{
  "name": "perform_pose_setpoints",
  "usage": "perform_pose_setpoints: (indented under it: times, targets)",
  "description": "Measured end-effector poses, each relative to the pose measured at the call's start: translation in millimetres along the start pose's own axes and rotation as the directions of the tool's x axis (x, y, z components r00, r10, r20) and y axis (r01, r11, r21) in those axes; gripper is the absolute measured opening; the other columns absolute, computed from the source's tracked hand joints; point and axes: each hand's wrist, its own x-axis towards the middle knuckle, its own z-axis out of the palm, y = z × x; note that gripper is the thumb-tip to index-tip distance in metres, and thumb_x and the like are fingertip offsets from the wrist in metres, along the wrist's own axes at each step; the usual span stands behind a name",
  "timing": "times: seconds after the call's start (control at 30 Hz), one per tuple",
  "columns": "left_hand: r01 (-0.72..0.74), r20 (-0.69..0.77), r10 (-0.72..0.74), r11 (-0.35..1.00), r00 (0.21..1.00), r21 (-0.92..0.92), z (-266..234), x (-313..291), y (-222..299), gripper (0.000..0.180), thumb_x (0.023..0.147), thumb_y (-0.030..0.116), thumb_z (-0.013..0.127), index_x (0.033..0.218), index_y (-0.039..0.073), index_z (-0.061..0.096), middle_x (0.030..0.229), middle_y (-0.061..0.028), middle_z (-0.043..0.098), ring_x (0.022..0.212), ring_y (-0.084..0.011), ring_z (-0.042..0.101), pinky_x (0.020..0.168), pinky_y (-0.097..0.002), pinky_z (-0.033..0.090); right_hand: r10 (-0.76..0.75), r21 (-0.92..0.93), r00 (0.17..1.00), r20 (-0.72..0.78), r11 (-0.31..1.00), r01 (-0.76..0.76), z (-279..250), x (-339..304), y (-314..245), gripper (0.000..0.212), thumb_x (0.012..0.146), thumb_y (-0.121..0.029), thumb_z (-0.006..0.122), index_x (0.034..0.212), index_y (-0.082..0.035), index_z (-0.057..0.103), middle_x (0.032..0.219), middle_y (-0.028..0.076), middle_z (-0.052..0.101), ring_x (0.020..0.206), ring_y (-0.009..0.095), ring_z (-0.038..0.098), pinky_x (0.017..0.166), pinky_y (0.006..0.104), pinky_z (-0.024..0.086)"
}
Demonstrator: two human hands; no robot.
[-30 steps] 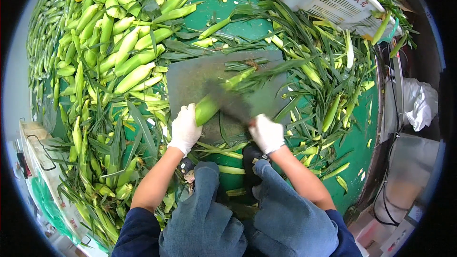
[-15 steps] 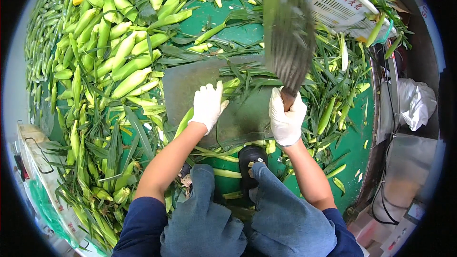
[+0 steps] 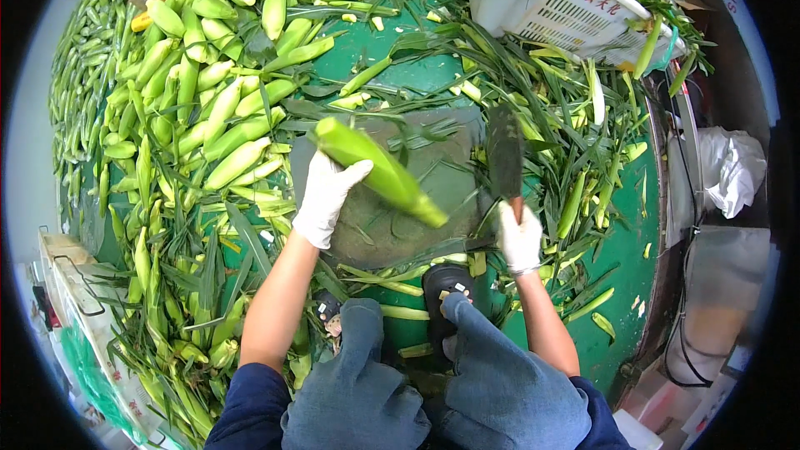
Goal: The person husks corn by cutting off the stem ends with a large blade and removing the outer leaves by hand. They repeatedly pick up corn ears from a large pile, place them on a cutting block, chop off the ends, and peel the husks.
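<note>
Bright green corn ear (image 3: 379, 168) here, white-gloved left hand (image 3: 323, 200), white-gloved right hand (image 3: 520, 242) too, dark grey blade (image 3: 505, 150), reddish-brown handle (image 3: 517, 207), greyish board (image 3: 379, 221), vivid green floor (image 3: 621, 283), faded blue jeans (image 3: 358, 392)

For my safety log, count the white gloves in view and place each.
2: one on the left hand, which holds a green corn ear; one on the right hand, which grips a knife by its handle. More could lie hidden under the leaves.

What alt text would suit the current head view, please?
A person's gloved left hand holds a husk-covered ear of corn above a dark board; the gloved right hand grips a wooden-handled knife. Heaped corn ears lie to the left, loose leaves and a white basket to the right.
</note>
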Motion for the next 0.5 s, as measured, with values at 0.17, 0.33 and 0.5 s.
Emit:
perform_pose_setpoints:
  times: [0.17, 0.33, 0.5]
  targets:
    - [0.156, -0.062, -0.202, 0.889, 0.977, -0.431, -38.1, -13.8, -57.2, 0.051, 0.077, 0.002, 0.071, 0.123, 0.003, 0.050, 0.114, -0.0105, 0.058, 0.103, -0.0223, 0.058, 0.086, -0.0352, 0.051, -0.093, 0.531, 0.953, -0.288, 0.813, 0.239, -14.4, 8.1, -103.8, 0.018, 0.092, -0.017, 0.059, 0.081, -0.003, 0.059, 0.064, 0.000, 0.054, 0.056, 0.008, 0.044, 0.051, 0.0251, 0.037]
    - [0.179, -0.152, -0.298, 0.834, 0.942, -0.522, -27.0, -12.2, -64.0, 0.043, 0.083, 0.011, 0.070, 0.121, 0.003, 0.052, 0.111, -0.0086, 0.061, 0.097, -0.0187, 0.060, 0.080, -0.0333, 0.052, -0.292, -0.035, 0.952, -0.097, 0.956, 0.290, 48.3, -4.1, -35.6, 0.021, 0.091, -0.019, 0.054, 0.087, 0.001, 0.058, 0.071, 0.019, 0.060, 0.062, 0.034, 0.058, 0.056, 0.0417, 0.046]
    - [0.276, -0.274, -0.247, 0.958, 0.929, 0.072, -38.0, -35.9, -40.0, 0.035, 0.082, 0.020, 0.073, 0.110, 0.003, 0.061, 0.098, -0.0026, 0.066, 0.088, -0.0115, 0.059, 0.079, -0.0263, 0.048, 0.003, 0.036, 0.973, 0.232, 0.999, -0.011, 86.0, -28.4, -1.4, 0.033, 0.088, -0.032, 0.057, 0.092, 0.001, 0.057, 0.080, 0.027, 0.062, 0.078, 0.044, 0.061, 0.067, 0.0455, 0.049]
